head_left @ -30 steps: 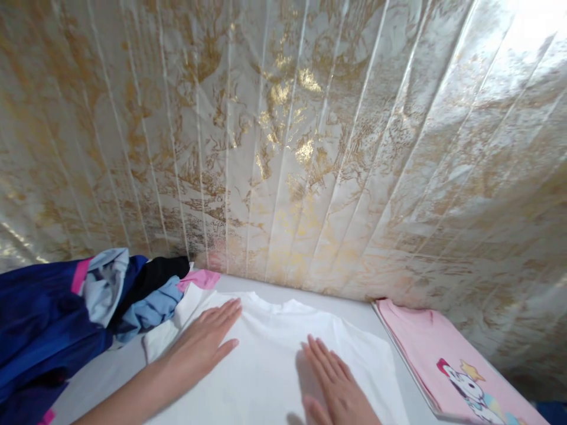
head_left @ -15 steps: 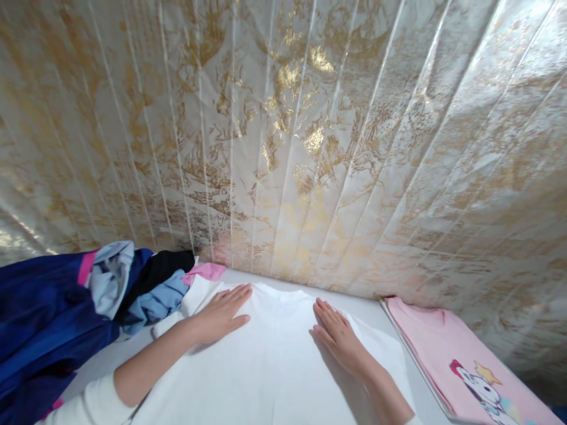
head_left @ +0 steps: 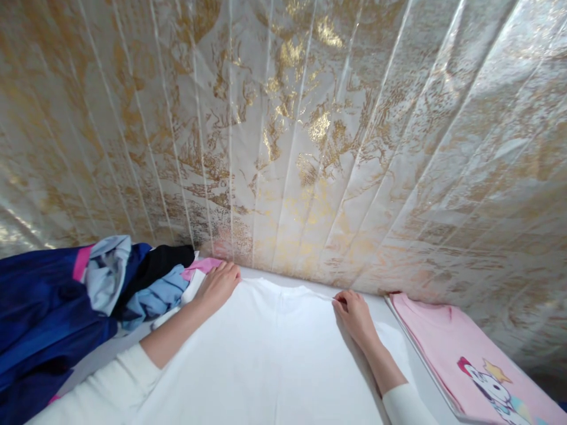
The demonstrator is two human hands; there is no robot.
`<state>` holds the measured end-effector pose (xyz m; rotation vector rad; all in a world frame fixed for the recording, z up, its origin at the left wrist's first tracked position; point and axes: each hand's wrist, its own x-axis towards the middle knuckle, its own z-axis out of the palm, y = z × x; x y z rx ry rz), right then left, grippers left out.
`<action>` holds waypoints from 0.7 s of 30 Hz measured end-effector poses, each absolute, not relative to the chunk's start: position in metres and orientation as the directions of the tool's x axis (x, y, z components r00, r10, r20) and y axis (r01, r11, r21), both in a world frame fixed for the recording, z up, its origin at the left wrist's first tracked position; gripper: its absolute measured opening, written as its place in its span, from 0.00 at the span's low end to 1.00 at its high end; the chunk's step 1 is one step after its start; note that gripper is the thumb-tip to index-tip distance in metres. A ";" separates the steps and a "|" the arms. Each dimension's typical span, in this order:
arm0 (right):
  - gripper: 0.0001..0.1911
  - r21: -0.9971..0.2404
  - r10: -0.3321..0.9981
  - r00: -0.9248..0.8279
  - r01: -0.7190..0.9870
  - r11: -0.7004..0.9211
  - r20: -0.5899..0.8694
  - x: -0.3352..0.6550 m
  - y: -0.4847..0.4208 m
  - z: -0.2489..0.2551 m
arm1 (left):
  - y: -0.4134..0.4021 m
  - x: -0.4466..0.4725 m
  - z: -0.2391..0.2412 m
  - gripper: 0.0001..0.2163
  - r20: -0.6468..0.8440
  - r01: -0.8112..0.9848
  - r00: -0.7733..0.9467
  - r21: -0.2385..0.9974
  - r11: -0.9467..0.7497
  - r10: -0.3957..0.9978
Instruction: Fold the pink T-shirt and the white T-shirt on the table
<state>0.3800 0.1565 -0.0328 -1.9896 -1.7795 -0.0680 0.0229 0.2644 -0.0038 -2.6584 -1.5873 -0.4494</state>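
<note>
A white T-shirt lies spread out in front of me, its neckline at the far side toward the curtain. My left hand is closed on the shirt's far edge, left of the neckline; its fingertips are partly hidden. Right of the neckline, my right hand pinches the shoulder edge between thumb and fingers. The shirt's right sleeve side extends beyond my right wrist.
A heap of clothes at the left holds a dark blue garment, a light blue one, a black one and a pink piece. A folded pink T-shirt with a cartoon print lies right. A gold-patterned curtain hangs behind.
Both hands lay flat on the shirt with fingers stretched. They have moved outward to the shoulder edges and closed on the fabric there.
</note>
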 end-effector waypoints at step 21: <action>0.11 -0.169 0.932 0.079 0.985 -0.019 0.353 0.405 0.146 -0.022 | 0.282 -0.002 -0.009 0.10 0.323 0.739 0.537 0.266 -0.619 0.780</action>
